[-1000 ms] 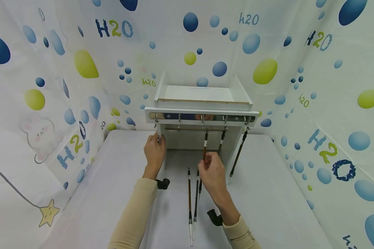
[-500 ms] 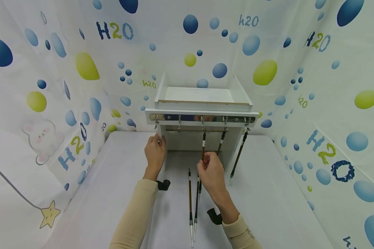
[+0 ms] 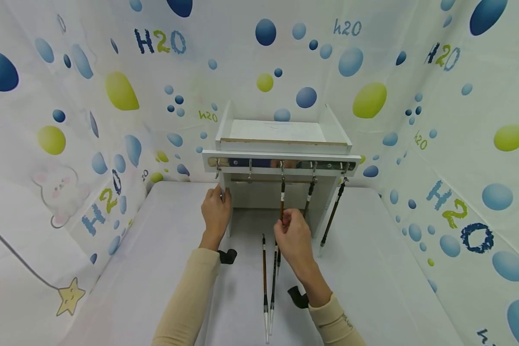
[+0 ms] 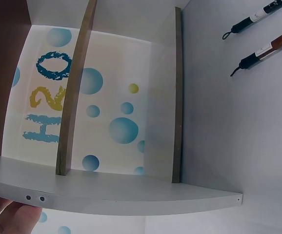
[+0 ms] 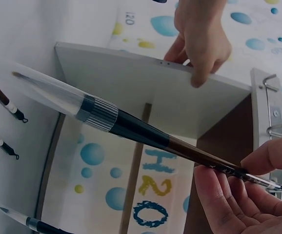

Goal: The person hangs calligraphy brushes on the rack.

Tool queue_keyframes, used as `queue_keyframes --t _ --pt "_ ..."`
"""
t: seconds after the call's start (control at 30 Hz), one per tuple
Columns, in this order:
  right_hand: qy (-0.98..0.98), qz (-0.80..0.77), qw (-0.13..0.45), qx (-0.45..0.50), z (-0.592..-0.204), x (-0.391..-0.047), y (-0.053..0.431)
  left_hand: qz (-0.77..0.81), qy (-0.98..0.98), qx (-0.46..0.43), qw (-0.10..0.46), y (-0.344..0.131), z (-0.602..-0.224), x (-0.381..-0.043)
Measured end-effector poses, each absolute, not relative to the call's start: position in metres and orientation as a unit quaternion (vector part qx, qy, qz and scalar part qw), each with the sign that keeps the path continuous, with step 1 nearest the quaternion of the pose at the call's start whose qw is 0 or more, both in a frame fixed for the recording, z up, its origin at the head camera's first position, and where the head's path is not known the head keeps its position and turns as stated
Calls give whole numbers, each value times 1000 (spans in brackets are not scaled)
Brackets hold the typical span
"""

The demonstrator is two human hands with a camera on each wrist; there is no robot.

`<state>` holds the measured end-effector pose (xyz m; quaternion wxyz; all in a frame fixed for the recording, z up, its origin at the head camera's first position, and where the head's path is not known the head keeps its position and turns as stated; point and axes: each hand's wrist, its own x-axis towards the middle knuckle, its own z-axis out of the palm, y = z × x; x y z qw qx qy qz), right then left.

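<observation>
My right hand [image 3: 295,240] pinches a brown-handled writing brush [image 3: 282,197] below its upper end, and the brush hangs upright with its loop right at the middle hook [image 3: 282,168]. In the right wrist view, thumb and fingers hold the brush [image 5: 146,135] near its loop end, and a clear cap covers the bristles. My left hand [image 3: 216,211] grips the left side panel [image 4: 131,202] of a white shelf [image 3: 281,156], thumb on one face and fingers on the other. Two dark brushes, one inner [image 3: 309,194] and one outer [image 3: 332,214], hang from the right-hand hooks.
Two capped brushes, one brown [image 3: 265,276] and one black [image 3: 273,286], lie on the white tabletop [image 3: 155,288] between my forearms. Two hooks on the left of the metal rail [image 3: 264,163] carry nothing. A patterned curtain [image 3: 225,57] surrounds the table.
The upper end of the held brush has shifted slightly left, and its loop has come in under the middle hook. My left hand stays at the side panel.
</observation>
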<state>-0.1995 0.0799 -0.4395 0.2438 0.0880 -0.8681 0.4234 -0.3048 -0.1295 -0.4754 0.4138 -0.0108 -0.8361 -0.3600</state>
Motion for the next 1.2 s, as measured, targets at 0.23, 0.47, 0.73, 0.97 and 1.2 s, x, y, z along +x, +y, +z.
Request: queue_keyframes --t 0.23,0.47,0.73,0.97,1.2 --pt "-870 420 244 89 -439 -202 80 -361 -836 -12 412 -129 -475 -305" --pt "-869 428 235 83 -437 -201 80 -361 -837 -12 411 -128 -475 -305" --pt "-868 434 227 77 -436 -199 80 -359 -835 -10 417 -129 -475 -306" --pt "-866 431 241 77 -439 -196 80 -359 -836 -11 414 -129 -477 -304" --pt "-860 429 267 72 -440 -195 80 -359 -833 -13 420 -129 -476 -304"
